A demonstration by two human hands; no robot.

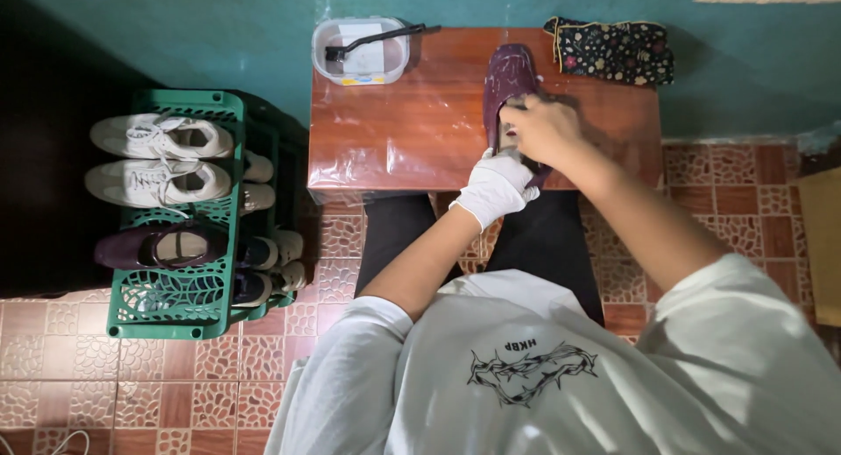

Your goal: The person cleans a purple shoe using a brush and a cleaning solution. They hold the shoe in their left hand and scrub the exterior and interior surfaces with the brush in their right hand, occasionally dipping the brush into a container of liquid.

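Right now the right hand (545, 129), bare, is curled down over the middle of a dark maroon shoe (508, 80) that lies toe-away on the low wooden table (412, 126); the fingers are closed onto the shoe's upper, pinning it to the tabletop. Just beneath it the left hand (497, 186), in a white glove, is clenched at the heel end of the same shoe — whether it grips the shoe itself or something small against it cannot be told from above. To work well here, I judge, the bare hand should keep the shoe flat and steady while the gloved one moves in short, even strokes, so the shoe does not skid on the glossy surface. Farther out, a white plastic tub (361, 50) with a black brush (372, 42) resting across it stands at the table's far left corner, a floral cloth (613, 50) at the far right — and a green shoe rack (188, 284) with white sneakers (162, 160) sits on the tiled floor to the left.
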